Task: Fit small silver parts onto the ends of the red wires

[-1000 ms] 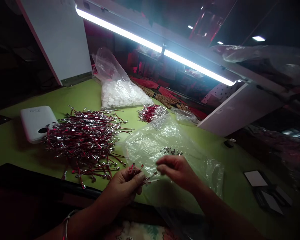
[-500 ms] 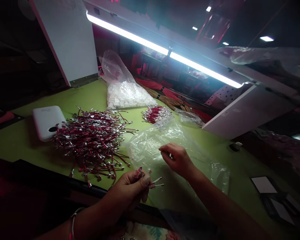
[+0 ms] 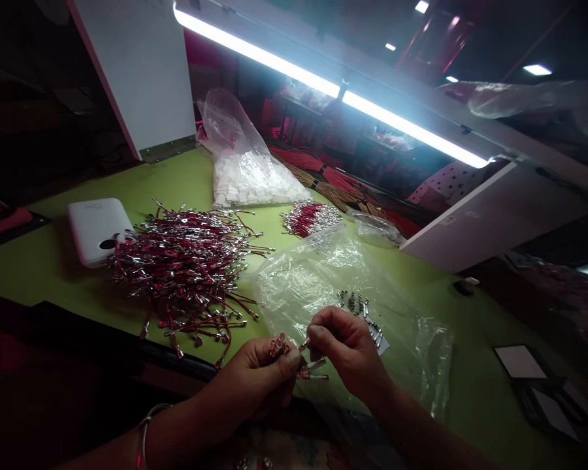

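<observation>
My left hand [image 3: 269,372] is closed around a few short red wires [image 3: 278,344] with metal terminals. Light, tube-like ends with dark tips [image 3: 316,367] stick out past its thumb. At the left thumb, my right hand [image 3: 345,349] pinches a small metallic wire end [image 3: 304,344]; the fingertips partly hide it. Under both hands spreads a clear plastic bag [image 3: 294,281]. Several small dark metal parts [image 3: 355,302] lie on it beyond my right hand, by a whitish piece [image 3: 383,344]. A large heap of red wires with terminals [image 3: 186,254] lies to the left.
A white device [image 3: 98,228] touches the heap on the green table [image 3: 29,261]. Behind are a bag of white connectors [image 3: 255,183], a smaller wire pile [image 3: 311,217] and brown and red cable bundles [image 3: 333,186]. A tube lamp [image 3: 259,52] hangs overhead between white panels [image 3: 137,78].
My right hand has come down and closer to my left hand, its fingers now at a wire end there. The small dark parts on the bag have come into sight. The view has shifted slightly.
</observation>
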Demonstrator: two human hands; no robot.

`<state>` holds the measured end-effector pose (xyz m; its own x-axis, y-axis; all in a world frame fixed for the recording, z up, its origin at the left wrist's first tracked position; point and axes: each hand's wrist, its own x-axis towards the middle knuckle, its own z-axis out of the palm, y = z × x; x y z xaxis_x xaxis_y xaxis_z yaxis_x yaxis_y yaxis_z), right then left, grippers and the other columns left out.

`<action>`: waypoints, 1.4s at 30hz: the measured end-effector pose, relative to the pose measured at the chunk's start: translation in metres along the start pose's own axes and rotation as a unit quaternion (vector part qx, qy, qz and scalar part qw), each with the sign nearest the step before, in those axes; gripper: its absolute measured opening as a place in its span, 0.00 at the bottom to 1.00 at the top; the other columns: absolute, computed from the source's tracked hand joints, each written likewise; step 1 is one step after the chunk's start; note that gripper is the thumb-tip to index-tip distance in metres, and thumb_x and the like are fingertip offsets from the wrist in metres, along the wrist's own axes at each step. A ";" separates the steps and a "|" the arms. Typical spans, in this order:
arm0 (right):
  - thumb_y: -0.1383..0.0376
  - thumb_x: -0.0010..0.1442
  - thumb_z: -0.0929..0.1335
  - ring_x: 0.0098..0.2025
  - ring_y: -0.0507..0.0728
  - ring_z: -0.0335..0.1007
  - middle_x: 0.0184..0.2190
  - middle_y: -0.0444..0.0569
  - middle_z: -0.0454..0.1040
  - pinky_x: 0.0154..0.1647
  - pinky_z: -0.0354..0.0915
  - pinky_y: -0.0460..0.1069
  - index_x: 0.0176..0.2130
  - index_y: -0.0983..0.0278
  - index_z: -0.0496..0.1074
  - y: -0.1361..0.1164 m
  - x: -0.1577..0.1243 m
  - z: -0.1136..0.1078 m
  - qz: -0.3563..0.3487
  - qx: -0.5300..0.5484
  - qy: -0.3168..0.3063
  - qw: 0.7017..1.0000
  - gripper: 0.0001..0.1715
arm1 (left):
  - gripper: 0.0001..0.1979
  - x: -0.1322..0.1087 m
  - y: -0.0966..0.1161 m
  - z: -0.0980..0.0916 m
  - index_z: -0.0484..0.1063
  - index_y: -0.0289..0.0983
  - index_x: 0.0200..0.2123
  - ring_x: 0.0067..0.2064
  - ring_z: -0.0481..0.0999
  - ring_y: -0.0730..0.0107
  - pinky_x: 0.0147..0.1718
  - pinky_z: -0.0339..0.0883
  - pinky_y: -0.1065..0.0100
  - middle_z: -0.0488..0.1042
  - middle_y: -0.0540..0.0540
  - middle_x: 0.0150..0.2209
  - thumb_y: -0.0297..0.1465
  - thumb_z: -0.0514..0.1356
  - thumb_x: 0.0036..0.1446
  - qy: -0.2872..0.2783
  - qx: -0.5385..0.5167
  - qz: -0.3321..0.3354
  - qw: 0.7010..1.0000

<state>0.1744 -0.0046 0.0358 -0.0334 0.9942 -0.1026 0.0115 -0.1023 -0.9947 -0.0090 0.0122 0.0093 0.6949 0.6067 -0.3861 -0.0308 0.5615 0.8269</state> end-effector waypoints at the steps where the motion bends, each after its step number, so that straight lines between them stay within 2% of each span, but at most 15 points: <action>1: 0.61 0.62 0.71 0.23 0.49 0.66 0.21 0.41 0.70 0.26 0.64 0.45 0.30 0.64 0.71 -0.001 -0.002 -0.001 -0.021 -0.040 -0.001 0.999 0.11 | 0.24 0.000 -0.001 0.000 0.68 0.36 0.27 0.14 0.51 0.82 0.13 0.40 0.75 0.64 0.55 0.15 0.53 0.62 0.55 -0.003 -0.002 0.006 1.000; 5: 0.65 0.62 0.69 0.23 0.49 0.63 0.22 0.41 0.68 0.24 0.60 0.45 0.30 0.64 0.71 -0.008 -0.013 0.000 -0.111 -0.197 -0.002 0.974 0.08 | 0.25 -0.002 -0.008 0.003 0.61 0.38 0.22 0.18 0.51 0.81 0.17 0.43 0.74 0.58 0.57 0.16 0.52 0.62 0.56 -0.026 -0.023 0.033 0.999; 8: 0.67 0.61 0.69 0.24 0.49 0.61 0.22 0.41 0.68 0.26 0.58 0.45 0.29 0.64 0.71 -0.008 -0.019 0.004 -0.138 -0.240 -0.001 0.961 0.09 | 0.26 -0.003 -0.012 0.004 0.60 0.37 0.22 0.21 0.50 0.80 0.21 0.45 0.73 0.56 0.57 0.18 0.50 0.63 0.56 -0.034 -0.022 0.045 0.998; 11: 0.66 0.62 0.69 0.24 0.49 0.62 0.22 0.41 0.68 0.26 0.60 0.45 0.28 0.64 0.71 -0.003 -0.021 0.005 -0.119 -0.221 -0.003 0.968 0.10 | 0.26 0.000 -0.013 0.002 0.61 0.37 0.22 0.21 0.51 0.79 0.21 0.44 0.72 0.57 0.56 0.18 0.51 0.62 0.57 -0.022 -0.002 0.041 0.999; 13: 0.63 0.63 0.69 0.24 0.50 0.66 0.23 0.42 0.71 0.26 0.63 0.44 0.31 0.64 0.72 0.000 -0.018 -0.002 -0.086 -0.194 -0.026 0.977 0.10 | 0.25 0.003 -0.013 -0.001 0.63 0.37 0.24 0.19 0.52 0.80 0.19 0.44 0.72 0.59 0.56 0.17 0.52 0.61 0.57 0.010 -0.006 0.045 0.999; 15: 0.61 0.66 0.67 0.25 0.51 0.71 0.25 0.43 0.74 0.27 0.66 0.44 0.35 0.64 0.73 0.001 -0.010 -0.016 -0.058 -0.233 -0.043 0.970 0.10 | 0.23 0.007 -0.012 -0.006 0.65 0.38 0.28 0.18 0.52 0.80 0.18 0.43 0.73 0.62 0.57 0.18 0.52 0.63 0.56 0.054 -0.029 0.063 0.996; 17: 0.62 0.68 0.66 0.28 0.52 0.75 0.29 0.45 0.77 0.31 0.68 0.44 0.39 0.64 0.74 0.000 0.003 -0.034 -0.052 -0.373 -0.010 0.926 0.10 | 0.22 0.010 -0.011 -0.010 0.65 0.39 0.29 0.18 0.52 0.81 0.18 0.43 0.73 0.63 0.57 0.19 0.51 0.65 0.55 0.077 -0.047 0.083 0.992; 18: 0.63 0.67 0.66 0.31 0.53 0.76 0.31 0.46 0.78 0.33 0.68 0.45 0.40 0.64 0.74 0.000 0.010 -0.043 -0.057 -0.467 0.029 0.882 0.08 | 0.22 0.010 -0.011 -0.011 0.64 0.38 0.29 0.19 0.52 0.81 0.18 0.42 0.74 0.63 0.57 0.19 0.50 0.65 0.55 0.077 -0.050 0.086 0.992; 20: 0.68 0.64 0.68 0.36 0.58 0.77 0.34 0.51 0.79 0.38 0.67 0.49 0.40 0.66 0.75 0.001 0.025 -0.057 -0.055 -0.551 0.078 0.829 0.05 | 0.21 0.010 -0.008 -0.012 0.65 0.38 0.28 0.19 0.52 0.82 0.18 0.42 0.74 0.63 0.57 0.19 0.49 0.66 0.55 0.054 -0.052 0.079 0.994; 25: 0.83 0.52 0.67 0.31 0.62 0.75 0.26 0.56 0.76 0.33 0.62 0.49 0.27 0.69 0.73 0.013 0.053 -0.064 -0.023 -0.605 0.090 0.791 0.12 | 0.17 0.003 0.002 -0.009 0.68 0.37 0.33 0.16 0.49 0.86 0.15 0.38 0.76 0.67 0.55 0.21 0.45 0.66 0.56 -0.014 -0.107 0.005 0.994; 30: 0.82 0.52 0.66 0.33 0.60 0.75 0.29 0.54 0.76 0.34 0.63 0.49 0.33 0.69 0.75 0.013 0.056 -0.065 -0.028 -0.560 0.101 0.822 0.13 | 0.18 0.000 0.006 -0.008 0.71 0.35 0.34 0.15 0.54 0.86 0.13 0.41 0.77 0.73 0.50 0.25 0.45 0.65 0.56 0.007 -0.085 0.021 0.996; 33: 0.72 0.61 0.66 0.32 0.58 0.75 0.31 0.51 0.77 0.33 0.66 0.48 0.38 0.67 0.74 0.005 0.045 -0.062 -0.033 -0.482 0.081 0.872 0.07 | 0.18 -0.001 0.006 -0.007 0.71 0.34 0.33 0.15 0.56 0.86 0.13 0.43 0.77 0.73 0.50 0.25 0.45 0.64 0.57 0.003 -0.052 0.027 0.998; 35: 0.63 0.65 0.65 0.28 0.54 0.75 0.28 0.48 0.78 0.29 0.68 0.47 0.36 0.66 0.73 0.001 0.035 -0.052 -0.025 -0.420 0.041 0.906 0.10 | 0.18 -0.001 0.006 -0.006 0.72 0.34 0.33 0.15 0.56 0.86 0.13 0.43 0.77 0.73 0.50 0.25 0.45 0.64 0.57 -0.013 -0.037 0.026 0.999; 39: 0.54 0.58 0.71 0.22 0.51 0.72 0.24 0.46 0.78 0.25 0.69 0.46 0.31 0.65 0.73 -0.005 0.018 -0.018 0.044 -0.102 -0.050 0.993 0.17 | 0.19 -0.002 0.006 -0.006 0.72 0.34 0.33 0.16 0.57 0.85 0.14 0.43 0.77 0.72 0.50 0.24 0.46 0.62 0.59 -0.041 -0.013 0.016 0.999; 42: 0.55 0.51 0.77 0.21 0.49 0.70 0.22 0.44 0.76 0.23 0.67 0.45 0.28 0.66 0.74 -0.008 0.013 -0.001 0.085 0.050 -0.067 0.993 0.18 | 0.20 -0.004 0.006 -0.007 0.72 0.34 0.35 0.16 0.57 0.84 0.15 0.44 0.76 0.72 0.50 0.25 0.47 0.62 0.59 -0.054 -0.001 0.018 0.998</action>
<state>0.1749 0.0092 0.0421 -0.1720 0.9497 -0.2615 -0.0718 -0.2769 -0.9582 -0.0173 0.0170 0.0130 0.7671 0.5621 -0.3091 -0.0585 0.5411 0.8389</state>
